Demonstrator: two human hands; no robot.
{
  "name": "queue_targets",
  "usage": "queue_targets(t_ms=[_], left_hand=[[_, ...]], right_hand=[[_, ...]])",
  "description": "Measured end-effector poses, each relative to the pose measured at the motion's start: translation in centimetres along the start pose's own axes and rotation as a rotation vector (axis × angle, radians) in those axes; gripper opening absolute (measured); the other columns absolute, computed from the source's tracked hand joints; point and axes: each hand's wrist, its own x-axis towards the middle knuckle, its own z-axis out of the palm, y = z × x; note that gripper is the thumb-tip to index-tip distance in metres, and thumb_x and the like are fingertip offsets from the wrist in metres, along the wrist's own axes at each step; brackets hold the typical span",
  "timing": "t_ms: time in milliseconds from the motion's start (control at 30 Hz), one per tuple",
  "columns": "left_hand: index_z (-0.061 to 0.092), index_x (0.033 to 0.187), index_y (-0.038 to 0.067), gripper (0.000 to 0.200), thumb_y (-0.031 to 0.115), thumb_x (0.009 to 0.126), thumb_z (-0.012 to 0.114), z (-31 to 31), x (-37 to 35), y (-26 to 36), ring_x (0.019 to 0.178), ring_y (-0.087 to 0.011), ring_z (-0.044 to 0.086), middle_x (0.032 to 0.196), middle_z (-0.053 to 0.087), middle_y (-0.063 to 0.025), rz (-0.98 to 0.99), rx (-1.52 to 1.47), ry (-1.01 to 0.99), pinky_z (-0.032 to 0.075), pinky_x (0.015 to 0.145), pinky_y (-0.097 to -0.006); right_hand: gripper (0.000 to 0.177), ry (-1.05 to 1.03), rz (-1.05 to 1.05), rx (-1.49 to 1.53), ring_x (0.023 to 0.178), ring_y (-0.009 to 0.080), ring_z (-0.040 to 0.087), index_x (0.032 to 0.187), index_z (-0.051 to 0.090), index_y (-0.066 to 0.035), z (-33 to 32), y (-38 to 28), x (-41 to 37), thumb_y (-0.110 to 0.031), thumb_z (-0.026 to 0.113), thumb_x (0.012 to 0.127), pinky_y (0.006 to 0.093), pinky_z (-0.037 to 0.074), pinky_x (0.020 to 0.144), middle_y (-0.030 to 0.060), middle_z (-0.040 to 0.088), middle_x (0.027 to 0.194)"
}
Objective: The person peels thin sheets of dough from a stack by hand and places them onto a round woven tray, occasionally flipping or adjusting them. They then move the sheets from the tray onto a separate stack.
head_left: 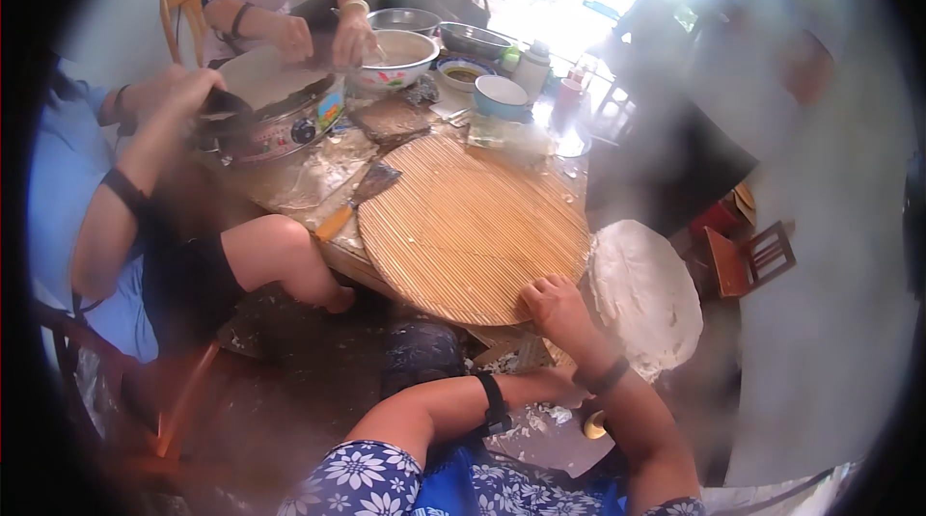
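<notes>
A round bamboo mat (pixel 463 227) lies on the table before me. My right hand (pixel 558 309) is at its near right edge, with the fingers bent over the rim. My left hand (pixel 559 387) reaches across under my right forearm. Its fingers are mostly hidden behind that wrist, and I cannot make out what they hold, if anything. Right of the mat is a large, round, white, floury mass (pixel 644 299). Below my arms shows a grey board (pixel 550 439) with white scraps and a small yellowish knob (pixel 595 424).
A broad scraper (pixel 335 223) with a wooden handle lies at the mat's left edge. Beyond stand a flowered enamel bowl (pixel 395 67), a pale blue bowl (pixel 502 99) and bottles. Two co-workers sit left and far left, around a large round pot (pixel 289 130). A small wooden chair (pixel 748 256) stands right.
</notes>
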Motion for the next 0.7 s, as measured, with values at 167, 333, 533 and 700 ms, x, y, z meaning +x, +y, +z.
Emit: queue_targets(t_ms=[167,333,533,700], left_hand=[[0.064,0.098,0.007,0.024,0.015,0.077,0.060,-2.7,-1.4,3.6,0.090,-0.0355,0.062,0.093,0.064,-0.0178,-0.053,0.048,-0.094,0.047,0.078,-0.0424],[0.065,0.090,0.006,0.020,0.012,0.072,0.060,-4.8,-1.9,5.4,0.087,-0.0356,0.062,0.087,0.064,-0.0184,0.038,0.121,-0.245,0.047,0.073,-0.0443],[0.064,0.090,0.001,0.025,0.021,0.076,0.057,-9.3,-2.5,8.5,0.079,-0.0390,0.062,0.084,0.063,-0.0220,-0.016,0.100,-0.189,0.048,0.069,-0.0451],[0.063,0.093,0.000,0.026,0.020,0.076,0.057,-9.5,-2.3,7.7,0.080,-0.0392,0.062,0.084,0.063,-0.0223,0.079,-0.050,0.008,0.048,0.069,-0.0448]], right_hand=[[0.005,0.001,0.039,0.051,0.082,0.0230,0.055,0.082,0.054,-0.012,-2.3,-0.3,-3.2,-0.014,0.055,0.078,0.0358,0.042,0.075,0.0045,0.057,0.079],[0.005,-0.012,0.185,0.049,0.073,0.0262,0.055,0.080,0.055,-0.011,-0.5,1.9,-8.1,-0.012,0.058,0.077,0.0377,0.042,0.069,0.0062,0.055,0.071],[0.006,0.155,0.396,0.108,0.069,0.0322,0.057,0.078,0.058,-0.007,-2.8,3.0,-14.8,-0.006,0.061,0.073,0.0439,0.044,0.062,0.0118,0.057,0.071],[0.007,0.271,0.610,0.055,0.072,0.0335,0.058,0.082,0.060,-0.006,-2.6,3.2,-19.6,-0.004,0.061,0.075,0.0436,0.045,0.062,0.0135,0.058,0.074]])
